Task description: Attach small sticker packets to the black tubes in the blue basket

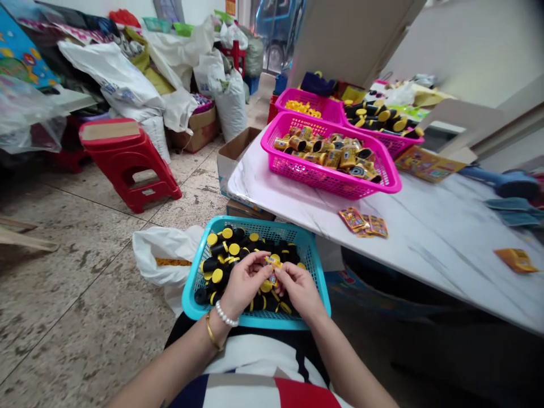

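Note:
Over a turquoise basket point(193, 283), my left hand point(243, 283) and my right hand point(301, 290) meet with thumbs and fingers pinched. Between them is a small yellow printed wrapper point(274, 262); whether anything is inside it I cannot tell. Both hands grip it, one from each side. Under them the basket holds many small black cylinders point(219, 249) with yellow round caps, some lying and some standing. The fingers and wrapper cover part of the pile.
A white marbled table point(425, 243) carries a pink basket point(314, 184) of yellow-wrapped black cylinders point(334, 157), and printed packets point(365, 224). Behind are more pink baskets. A red stool point(127, 158) and an open white sack point(170, 243) stand to the left.

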`<state>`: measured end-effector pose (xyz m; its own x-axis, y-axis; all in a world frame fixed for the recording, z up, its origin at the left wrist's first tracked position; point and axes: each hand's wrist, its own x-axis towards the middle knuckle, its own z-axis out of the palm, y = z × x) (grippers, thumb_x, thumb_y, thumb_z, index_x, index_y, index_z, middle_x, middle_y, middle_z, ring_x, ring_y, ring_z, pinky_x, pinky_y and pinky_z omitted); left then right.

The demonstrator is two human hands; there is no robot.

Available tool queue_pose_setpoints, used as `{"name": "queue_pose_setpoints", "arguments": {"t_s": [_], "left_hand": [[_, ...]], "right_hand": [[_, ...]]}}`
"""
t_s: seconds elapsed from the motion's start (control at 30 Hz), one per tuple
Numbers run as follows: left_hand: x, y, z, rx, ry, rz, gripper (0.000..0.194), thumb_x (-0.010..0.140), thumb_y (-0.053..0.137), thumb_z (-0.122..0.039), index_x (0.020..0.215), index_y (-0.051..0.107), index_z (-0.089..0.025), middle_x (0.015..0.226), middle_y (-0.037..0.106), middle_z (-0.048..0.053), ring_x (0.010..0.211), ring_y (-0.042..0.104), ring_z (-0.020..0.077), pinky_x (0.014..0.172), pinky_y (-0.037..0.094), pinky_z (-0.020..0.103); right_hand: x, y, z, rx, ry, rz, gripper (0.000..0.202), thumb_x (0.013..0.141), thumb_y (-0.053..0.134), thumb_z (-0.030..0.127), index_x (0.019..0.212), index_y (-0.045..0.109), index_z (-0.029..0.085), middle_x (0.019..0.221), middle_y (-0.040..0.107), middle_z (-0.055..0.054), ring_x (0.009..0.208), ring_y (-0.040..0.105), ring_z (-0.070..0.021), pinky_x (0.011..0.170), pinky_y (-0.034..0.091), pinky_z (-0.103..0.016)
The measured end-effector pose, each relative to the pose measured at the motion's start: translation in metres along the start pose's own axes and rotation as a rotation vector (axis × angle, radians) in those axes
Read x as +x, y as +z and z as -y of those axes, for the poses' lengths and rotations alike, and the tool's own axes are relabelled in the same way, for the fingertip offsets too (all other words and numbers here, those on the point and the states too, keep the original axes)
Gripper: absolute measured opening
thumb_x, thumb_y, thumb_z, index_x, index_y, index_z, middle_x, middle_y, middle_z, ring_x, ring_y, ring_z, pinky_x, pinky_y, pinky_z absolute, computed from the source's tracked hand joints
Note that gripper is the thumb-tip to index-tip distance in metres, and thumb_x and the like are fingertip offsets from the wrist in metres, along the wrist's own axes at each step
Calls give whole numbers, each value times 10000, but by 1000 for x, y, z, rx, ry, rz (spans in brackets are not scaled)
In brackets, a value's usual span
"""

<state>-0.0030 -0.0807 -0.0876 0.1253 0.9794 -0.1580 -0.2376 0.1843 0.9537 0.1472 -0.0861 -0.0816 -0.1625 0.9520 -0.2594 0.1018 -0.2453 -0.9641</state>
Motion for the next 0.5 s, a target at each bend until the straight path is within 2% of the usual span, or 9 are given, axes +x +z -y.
{"name": "queue_pose_setpoints", "arguments": {"t_s": [0.1, 0.23, 0.3, 0.43, 0.5], "left_hand": [[1, -1, 1, 33, -24, 14, 291, 739, 712, -371, 893, 687, -126, 821, 675, 52, 740, 602, 145, 707, 490, 263], [0, 0, 5, 83, -70, 8, 281, 732, 712, -393, 705, 650, -120, 694, 648, 25, 656, 583, 130, 654, 475, 253], [0, 0, 5, 136, -61, -4, 287, 744, 697, -400, 714, 639, -121, 681, 629, 18, 639, 563, 120, 625, 460, 239], [1, 0, 1, 140, -15, -48, 299, 752, 687, -391, 896, 640, -133, 756, 630, 16, 644, 546, 104, 608, 451, 221], [1, -1, 0, 167, -38, -12, 275, 747, 690, -385, 834, 639, -130, 683, 600, -2, 578, 505, 89, 542, 413, 203]], "right_hand": [[-5, -1, 0, -172, -97, 10, 369, 886, 519, 466, 656, 549, 180, 577, 536, 21, 516, 496, -106, 505, 390, -225], [-5, -6, 2, -487, -315, -129, 298, 913, 504, 361, 706, 620, 181, 720, 581, -23, 694, 539, -142, 646, 405, -252], [-3, -9, 4, -552, -351, -129, 303, 925, 482, 333, 690, 603, 183, 706, 557, -18, 678, 520, -136, 638, 387, -250], [2, -13, 10, -636, -372, -27, 348, 934, 451, 315, 613, 497, 191, 632, 467, 14, 613, 458, -118, 582, 332, -245], [6, -14, 12, -640, -385, 19, 366, 934, 449, 315, 590, 469, 190, 620, 443, 20, 606, 439, -114, 572, 317, -244]]}}
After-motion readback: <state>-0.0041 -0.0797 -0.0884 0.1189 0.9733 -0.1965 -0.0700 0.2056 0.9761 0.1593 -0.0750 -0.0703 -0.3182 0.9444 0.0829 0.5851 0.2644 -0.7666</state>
